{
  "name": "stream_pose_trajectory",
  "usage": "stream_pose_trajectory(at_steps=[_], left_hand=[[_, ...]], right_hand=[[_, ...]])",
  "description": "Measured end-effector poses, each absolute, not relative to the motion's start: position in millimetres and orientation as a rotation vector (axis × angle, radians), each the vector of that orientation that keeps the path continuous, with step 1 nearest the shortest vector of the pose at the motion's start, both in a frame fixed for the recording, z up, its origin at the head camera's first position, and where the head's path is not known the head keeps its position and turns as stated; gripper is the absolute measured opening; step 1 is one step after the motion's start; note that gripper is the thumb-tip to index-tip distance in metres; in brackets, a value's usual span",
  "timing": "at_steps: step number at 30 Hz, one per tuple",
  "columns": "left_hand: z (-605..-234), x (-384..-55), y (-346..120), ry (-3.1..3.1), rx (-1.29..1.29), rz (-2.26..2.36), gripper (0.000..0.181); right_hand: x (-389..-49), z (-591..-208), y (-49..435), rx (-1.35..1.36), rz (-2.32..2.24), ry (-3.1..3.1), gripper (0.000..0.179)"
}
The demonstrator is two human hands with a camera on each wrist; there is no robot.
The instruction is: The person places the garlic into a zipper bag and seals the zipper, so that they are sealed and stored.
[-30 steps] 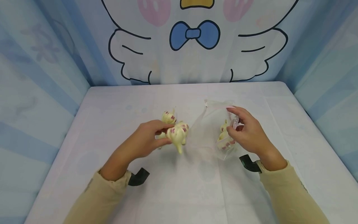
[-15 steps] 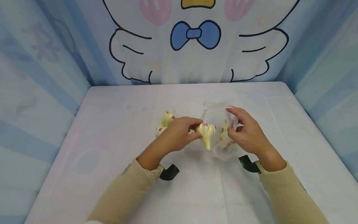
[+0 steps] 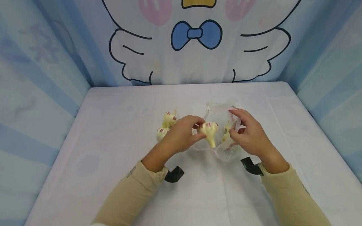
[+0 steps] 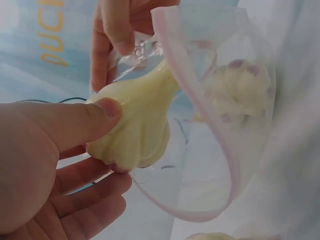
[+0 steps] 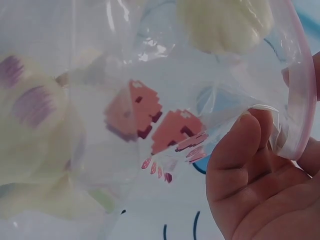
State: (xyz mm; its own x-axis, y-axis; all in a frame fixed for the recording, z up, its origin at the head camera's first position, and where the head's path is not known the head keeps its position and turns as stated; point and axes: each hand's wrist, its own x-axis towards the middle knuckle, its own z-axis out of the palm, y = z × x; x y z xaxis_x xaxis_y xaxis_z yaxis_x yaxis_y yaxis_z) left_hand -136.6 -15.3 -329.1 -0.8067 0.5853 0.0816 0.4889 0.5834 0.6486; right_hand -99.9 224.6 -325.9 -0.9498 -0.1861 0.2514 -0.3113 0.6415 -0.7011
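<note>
Clear bag with a pink-edged mouth, on the table; taken as landmark. Red pixel-like print on its film.

Left hand just left of the bag. Grip closed on one garlic bulb, thumb on the near side, fingers behind. Bulb pale yellow, purplish patches at the root end. Held tilted at the bag's mouth, body outside, stem toward the opening; cannot tell whether the stem tip is past the edge.

Right hand on the bag's right side. Grip pinching the bag by its mouth, thumb against the film.

Within the bag: at least one bagged bulb, pale with purple marks, seen through the plastic. Exact count not clear.

Left of the bag, on the table, two more: a far bulb and a near bulb, close together, the near one partly hidden by the left hand. Cannot tell if they touch.

Nearer the person than the bag: tan sleeves, with a black piece at the left cuff, another at the right. Beyond the bag, a backdrop cloth with a blue bow.
</note>
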Motion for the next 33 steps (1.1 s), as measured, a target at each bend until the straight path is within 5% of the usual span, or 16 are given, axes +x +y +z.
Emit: stream_pose_trajectory(at_steps=[33], left_hand=[[-352,-151,20,2.648,0.907,0.598,0.032]], right_hand=[[-99,-322,210,0.476,1.380,-2.695,0.057]])
